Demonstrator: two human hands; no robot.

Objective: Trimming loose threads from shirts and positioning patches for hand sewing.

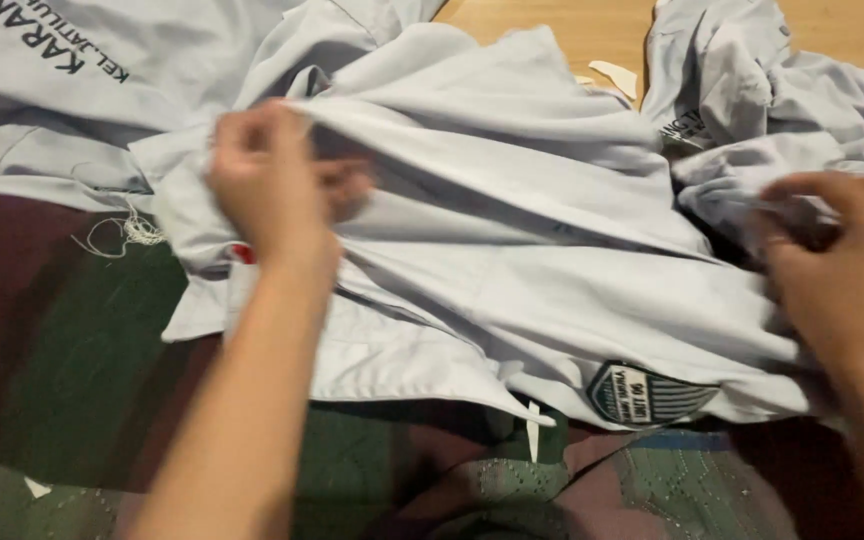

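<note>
A pale grey shirt (512,250) lies crumpled across the middle, with a dark shield-shaped badge (645,393) near its lower edge. My left hand (277,185) pinches a fold of this shirt at the upper left, fingers closed on the cloth. Over at the right edge, my right hand (842,270) grips another bunch of the same grey fabric; it is blurred.
More grey garments with dark printed lettering lie at the top left (72,90) and top right (752,90). Loose white thread (122,235) trails at the left. A dark green and maroon patterned cloth (72,380) covers the surface below. Bare wood (572,25) shows at the top.
</note>
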